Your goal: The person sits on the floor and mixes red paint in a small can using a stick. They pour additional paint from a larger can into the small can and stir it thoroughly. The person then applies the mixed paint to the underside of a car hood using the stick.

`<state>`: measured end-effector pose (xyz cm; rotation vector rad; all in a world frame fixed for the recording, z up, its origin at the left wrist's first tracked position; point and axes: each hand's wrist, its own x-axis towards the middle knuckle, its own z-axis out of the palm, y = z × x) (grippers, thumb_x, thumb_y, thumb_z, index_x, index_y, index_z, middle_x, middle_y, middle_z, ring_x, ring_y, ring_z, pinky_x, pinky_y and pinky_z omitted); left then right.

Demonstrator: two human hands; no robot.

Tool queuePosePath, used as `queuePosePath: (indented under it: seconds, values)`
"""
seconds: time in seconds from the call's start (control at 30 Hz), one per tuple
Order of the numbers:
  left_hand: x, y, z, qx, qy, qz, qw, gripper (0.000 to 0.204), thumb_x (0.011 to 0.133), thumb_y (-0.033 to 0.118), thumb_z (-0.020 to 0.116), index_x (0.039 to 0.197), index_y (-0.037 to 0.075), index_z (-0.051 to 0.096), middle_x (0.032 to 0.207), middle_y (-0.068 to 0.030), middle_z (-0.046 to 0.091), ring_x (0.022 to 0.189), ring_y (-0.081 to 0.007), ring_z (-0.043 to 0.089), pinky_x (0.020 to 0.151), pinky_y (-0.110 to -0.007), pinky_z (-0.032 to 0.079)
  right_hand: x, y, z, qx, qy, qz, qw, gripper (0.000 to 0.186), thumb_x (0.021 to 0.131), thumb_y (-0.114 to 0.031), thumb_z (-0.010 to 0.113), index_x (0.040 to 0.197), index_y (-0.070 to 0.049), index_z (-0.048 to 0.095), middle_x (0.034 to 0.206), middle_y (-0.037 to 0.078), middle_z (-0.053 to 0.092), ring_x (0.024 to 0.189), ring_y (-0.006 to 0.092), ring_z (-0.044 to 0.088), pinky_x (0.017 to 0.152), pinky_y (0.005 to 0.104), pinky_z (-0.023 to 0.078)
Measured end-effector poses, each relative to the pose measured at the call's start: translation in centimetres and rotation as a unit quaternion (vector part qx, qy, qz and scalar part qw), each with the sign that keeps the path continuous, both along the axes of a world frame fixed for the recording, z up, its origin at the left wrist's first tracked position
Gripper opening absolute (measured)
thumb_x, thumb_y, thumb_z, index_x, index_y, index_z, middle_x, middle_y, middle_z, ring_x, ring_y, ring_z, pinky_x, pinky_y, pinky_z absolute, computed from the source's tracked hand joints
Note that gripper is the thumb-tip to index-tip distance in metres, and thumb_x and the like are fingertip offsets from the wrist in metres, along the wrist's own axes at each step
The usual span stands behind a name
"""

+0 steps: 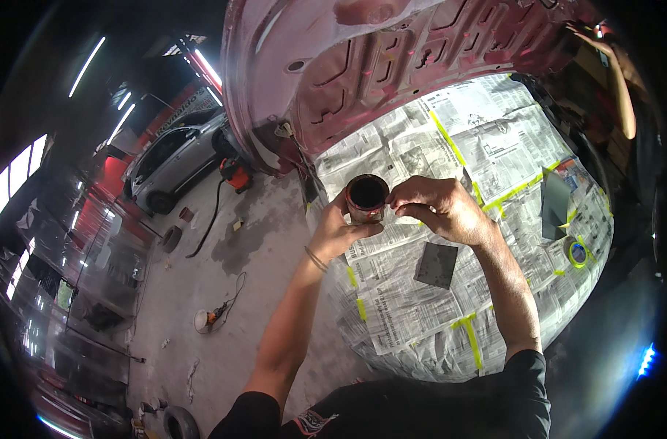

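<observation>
My left hand (335, 230) is wrapped around a small round can (368, 194) with a reddish rim and a dark inside, held above the newspaper covering. Close to the can's right side, the fingers of my right hand (449, 210) are pinched together near the rim. Whatever is between those fingertips is hidden or too small to name. Below the right hand, a dark square sheet (436, 265), like sandpaper, lies on the taped newspaper (392, 311).
A raised reddish car hood (330, 88) stands behind the newspaper. At right lie a yellow tape roll (578, 254) and a dark sheet (556, 203). Another person's arm (623, 99) shows far right. A corded power tool (210, 318) and an orange shop vacuum (235, 175) sit on the floor.
</observation>
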<state>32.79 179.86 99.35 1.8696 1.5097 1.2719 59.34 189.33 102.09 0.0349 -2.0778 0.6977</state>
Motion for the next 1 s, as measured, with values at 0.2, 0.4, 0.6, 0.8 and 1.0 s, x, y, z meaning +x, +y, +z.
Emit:
queuePosePath:
  seconds: [0.2,0.4,0.6,0.8,1.0]
  values:
    - [1.9,0.7,1.0,0.003,0.02,0.003,1.0,0.08,0.073,0.016,0.099,0.144,0.006,0.063,0.133,-0.0063,0.071,0.127,-0.0188,0.064,0.114,-0.039,0.048,1.4,0.4,-1.3,-0.03,0.014,-0.01,0.999,0.015,0.097,-0.003,0.077,0.112,-0.005,0.076,0.115,0.007,0.078,0.108,0.0227,0.077,0.09,0.0366,0.063]
    - [1.1,1.0,4.4,0.047,0.061,-0.023,0.997,0.089,0.072,0.017,0.101,0.148,-0.002,0.059,0.138,-0.0121,0.072,0.127,-0.0186,0.066,0.112,-0.036,0.051,2.1,1.0,0.7,0.037,0.035,-0.038,0.998,0.02,0.093,-0.003,0.081,0.112,-0.008,0.079,0.114,0.006,0.081,0.107,0.0227,0.078,0.09,0.0356,0.065]
    - [1.1,0.3,6.4,0.055,0.064,-0.023,0.996,0.084,0.074,0.013,0.099,0.147,-0.002,0.06,0.134,-0.0094,0.073,0.124,-0.0167,0.068,0.109,-0.034,0.054,2.9,0.8,2.3,0.075,0.036,-0.025,0.996,0.022,0.093,-0.002,0.08,0.114,-0.009,0.078,0.115,0.006,0.08,0.107,0.0244,0.078,0.09,0.0364,0.065]
    - [-1.8,-0.5,5.1,0.054,0.031,0.007,0.998,0.066,0.074,0.014,0.097,0.133,0.003,0.069,0.125,-0.0054,0.075,0.118,-0.0172,0.068,0.108,-0.036,0.052,3.2,0.4,3.0,0.004,0.021,0.034,0.999,0.02,0.097,0.005,0.074,0.114,-0.004,0.077,0.115,0.01,0.079,0.105,0.0226,0.077,0.089,0.0357,0.066]
    - [-0.9,-1.9,5.2,0.031,0.063,0.066,0.995,0.08,0.073,0.018,0.099,0.143,0.002,0.064,0.129,-0.0082,0.076,0.118,-0.0177,0.072,0.106,-0.034,0.055,2.5,0.8,3.2,-0.063,0.067,0.036,0.995,0.014,0.096,0.006,0.076,0.106,-0.002,0.079,0.111,0.009,0.079,0.106,0.0197,0.076,0.093,0.0353,0.062]
